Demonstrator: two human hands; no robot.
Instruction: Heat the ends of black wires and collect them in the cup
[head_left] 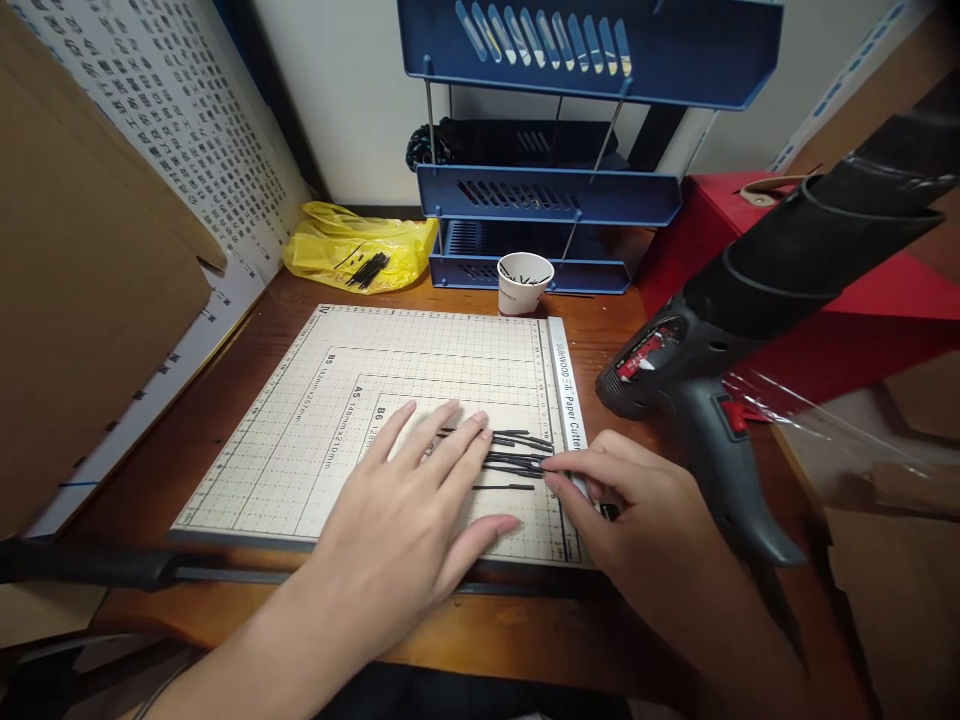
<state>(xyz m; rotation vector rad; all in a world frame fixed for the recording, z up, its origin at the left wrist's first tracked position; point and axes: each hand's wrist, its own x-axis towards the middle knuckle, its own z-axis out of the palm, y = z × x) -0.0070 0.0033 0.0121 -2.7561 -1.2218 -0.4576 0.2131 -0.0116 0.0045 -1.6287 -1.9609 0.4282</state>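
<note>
Several thin black strips [517, 467] lie side by side across the gridded board of a paper cutter [435, 350]. My left hand [412, 500] rests palm down over their left ends, its fingers stretched out and pressing on them. At the right ends, my right hand [630, 495] pinches a strip tip between thumb and forefinger, close to the cutter's right edge strip [566, 385]. One strip lies apart, nearer to me. Left ends of the strips are hidden under my left fingers.
A heat gun [690, 360] stands at the right beside a red box [694, 225]. Behind the board are a paper cup [526, 285] holding black pieces, a yellow plastic bag [405, 240] with black strips on it, and a blue tray rack [555, 195]. The cutter's handle [90, 566] runs along the front left.
</note>
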